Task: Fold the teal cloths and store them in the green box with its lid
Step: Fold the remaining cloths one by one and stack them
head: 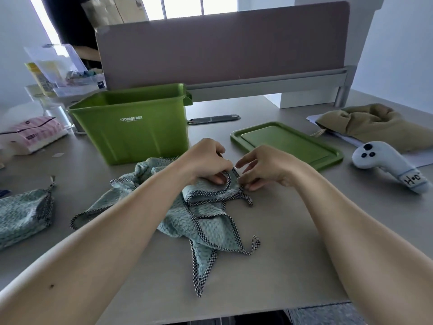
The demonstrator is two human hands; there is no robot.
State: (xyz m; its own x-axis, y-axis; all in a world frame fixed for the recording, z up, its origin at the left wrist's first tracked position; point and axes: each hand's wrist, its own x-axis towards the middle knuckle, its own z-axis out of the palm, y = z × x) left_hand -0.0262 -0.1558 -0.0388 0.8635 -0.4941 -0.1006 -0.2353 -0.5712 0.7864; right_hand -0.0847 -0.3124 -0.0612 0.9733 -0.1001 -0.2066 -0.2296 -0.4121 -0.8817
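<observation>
At the left edge, we find a folded teal cloth [22,213], cut off by the frame. The green box [131,127] stands open, and its front wall hides its floor. The crumpled teal cloth [206,221] lies on the surface [293,242] before the box, partly under both forearms. The left grip [206,164] pinches its checked hem. The right grip [264,168] touches that hem; we cannot tell whether it clamps. The lid [285,144] lies flat at right.

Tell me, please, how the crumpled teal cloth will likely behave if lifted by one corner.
Probably floppy: the crumpled teal cloth lies in loose folds and would drape. Likely light, since the left hand holds its checked edge by a mere pinch. Its waffle texture suggests little slipping.
</observation>
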